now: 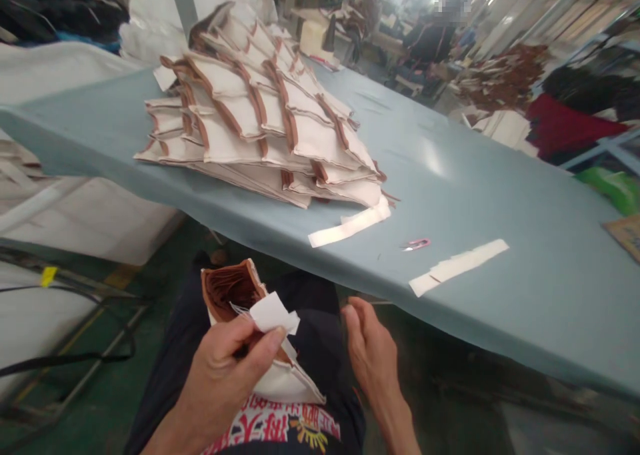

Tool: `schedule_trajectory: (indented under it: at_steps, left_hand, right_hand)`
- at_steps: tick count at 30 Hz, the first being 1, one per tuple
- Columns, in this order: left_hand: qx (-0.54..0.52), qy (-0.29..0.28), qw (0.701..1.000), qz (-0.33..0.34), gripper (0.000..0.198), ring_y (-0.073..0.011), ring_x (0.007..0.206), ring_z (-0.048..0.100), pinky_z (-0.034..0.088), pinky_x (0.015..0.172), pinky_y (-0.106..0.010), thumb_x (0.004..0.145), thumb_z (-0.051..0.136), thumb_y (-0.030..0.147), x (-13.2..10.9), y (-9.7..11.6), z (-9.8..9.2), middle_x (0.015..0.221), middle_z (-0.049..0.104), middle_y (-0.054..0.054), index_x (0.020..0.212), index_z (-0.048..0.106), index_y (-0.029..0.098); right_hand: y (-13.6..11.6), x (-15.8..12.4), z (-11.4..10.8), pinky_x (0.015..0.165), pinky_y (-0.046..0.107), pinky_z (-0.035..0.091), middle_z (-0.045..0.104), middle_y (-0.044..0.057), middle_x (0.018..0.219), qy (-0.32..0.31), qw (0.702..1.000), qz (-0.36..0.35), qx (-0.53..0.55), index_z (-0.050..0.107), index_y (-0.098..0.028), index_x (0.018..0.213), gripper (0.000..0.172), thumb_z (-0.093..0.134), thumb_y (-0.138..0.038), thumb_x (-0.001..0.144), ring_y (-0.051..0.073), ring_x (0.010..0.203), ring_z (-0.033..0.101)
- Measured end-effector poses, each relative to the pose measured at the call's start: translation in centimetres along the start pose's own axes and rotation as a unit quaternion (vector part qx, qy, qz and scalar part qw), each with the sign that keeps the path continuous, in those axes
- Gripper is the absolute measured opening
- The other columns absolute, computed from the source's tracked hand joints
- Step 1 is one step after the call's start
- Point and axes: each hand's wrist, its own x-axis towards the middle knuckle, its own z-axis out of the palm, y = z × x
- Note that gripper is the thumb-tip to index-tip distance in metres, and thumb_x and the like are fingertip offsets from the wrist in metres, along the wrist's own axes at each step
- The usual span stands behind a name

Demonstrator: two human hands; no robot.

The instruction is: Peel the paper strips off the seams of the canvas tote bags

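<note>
In my left hand [230, 362], thumb and fingers pinch small white slips [273, 314], with loose white threads beside the fingertips. Under that hand, a cream sewn fabric piece with brown edging [260, 285] lies on my lap, its brown inside open at the top. My left hand covers part of it. To the right, near the table edge, my right hand [373, 348] has its fingers curled and thumb against them; nothing shows in it. Stacked cream pieces with brown edges [260, 108] lie on the table [465, 195].
Two pale strips [350, 227], [460, 266] lie near the table's front edge, with small pink-handled thread snips [417, 244] between them. At right are a green bag [610, 188] and red cloth [570, 125]. A person [430, 42] sits in the background.
</note>
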Motion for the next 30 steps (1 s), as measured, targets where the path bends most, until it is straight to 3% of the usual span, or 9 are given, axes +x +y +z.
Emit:
schedule_trajectory:
  at_steps: [3,6,11,14,17,20,23,27,30]
  left_hand:
    - [-0.035,-0.014,0.999,-0.017,0.038,-0.0216,0.050,0.070,0.051,0.046,-0.024,0.087,0.079,0.054,0.3,0.8,0.2,0.062,0.083,-0.006,0.073,0.089,0.020]
    - [-0.046,-0.012,0.999,-0.024,0.034,-0.0225,0.052,0.073,0.053,0.046,-0.024,0.084,0.080,0.053,0.5,1.4,0.5,0.064,0.085,-0.005,0.077,0.089,0.021]
    - [-0.002,0.016,1.000,-0.011,0.035,-0.0182,0.047,0.063,0.046,0.043,-0.023,0.084,0.077,0.053,0.2,1.0,0.2,0.057,0.076,0.000,0.067,0.080,0.022]
    - [-0.010,0.043,0.999,-0.027,0.038,-0.0191,0.051,0.064,0.047,0.046,-0.024,0.091,0.077,0.060,-0.3,-0.6,-0.2,0.061,0.075,0.001,0.082,0.080,0.023]
    - [-0.023,0.110,0.993,-0.037,0.051,-0.0176,0.051,0.052,0.041,0.046,-0.026,0.107,0.062,0.074,-0.6,-2.4,-0.7,0.060,0.060,0.004,0.094,0.072,0.026]
    - [-0.008,0.130,0.991,-0.036,0.072,-0.0173,0.052,0.038,0.036,0.046,-0.029,0.110,0.041,0.089,-0.5,-3.5,-1.5,0.061,0.047,0.004,0.075,0.055,0.028]
    - [0.005,0.119,0.992,-0.048,0.083,-0.0174,0.052,0.035,0.036,0.046,-0.031,0.106,0.034,0.099,-0.5,-4.4,-2.4,0.056,0.046,0.002,0.062,0.045,0.029]
    - [0.017,0.105,0.992,-0.068,0.087,-0.0193,0.052,0.041,0.040,0.046,-0.031,0.108,0.024,0.098,-1.0,-5.9,-3.4,0.054,0.050,0.000,0.062,0.050,0.029]
    - [0.034,0.094,0.993,-0.067,0.077,-0.0221,0.056,0.050,0.046,0.051,-0.031,0.113,0.034,0.083,-1.3,-6.5,-4.2,0.056,0.057,-0.001,0.066,0.060,0.028]
  right_hand:
    - [-3.4,-0.5,-0.4,0.095,0.038,0.062,0.091,0.011,0.112,-0.067,0.994,-0.087,0.029,0.085,-0.024,0.117,0.041,0.067,-0.060,0.110,0.029,0.107,0.084]
    - [-7.2,-1.9,1.4,0.096,0.034,0.059,0.089,0.006,0.112,-0.147,0.972,-0.171,0.058,0.087,-0.026,0.115,0.027,0.071,-0.047,0.107,0.025,0.106,0.081]
    - [-10.1,-2.8,5.7,0.091,0.034,0.057,0.086,0.005,0.103,-0.223,0.952,-0.189,0.088,0.084,-0.024,0.102,0.015,0.076,-0.037,0.103,0.023,0.096,0.078]
    - [-8.9,-2.0,7.7,0.083,0.032,0.058,0.084,0.005,0.095,-0.195,0.955,-0.162,0.154,0.079,-0.022,0.096,0.026,0.070,-0.043,0.109,0.021,0.086,0.076]
    - [-6.3,-0.9,9.3,0.070,0.028,0.055,0.080,0.002,0.083,-0.155,0.967,-0.139,0.149,0.074,-0.022,0.095,0.035,0.065,-0.051,0.111,0.018,0.072,0.069]
    - [-3.7,-0.8,10.3,0.059,0.026,0.050,0.076,0.000,0.072,-0.200,0.964,-0.153,0.090,0.073,-0.022,0.092,0.036,0.063,-0.052,0.110,0.016,0.061,0.065]
    - [-1.9,-1.8,10.7,0.057,0.026,0.047,0.074,0.000,0.067,-0.207,0.963,-0.167,0.050,0.072,-0.023,0.090,0.031,0.062,-0.045,0.109,0.017,0.057,0.064]
    - [-0.5,-2.9,11.0,0.060,0.027,0.043,0.071,0.001,0.068,-0.178,0.962,-0.207,-0.009,0.073,-0.023,0.093,0.023,0.060,-0.036,0.107,0.017,0.056,0.063]
    - [-0.1,-2.8,11.3,0.058,0.027,0.043,0.070,0.000,0.065,-0.172,0.953,-0.244,-0.041,0.074,-0.024,0.094,0.023,0.060,-0.036,0.108,0.017,0.052,0.062]
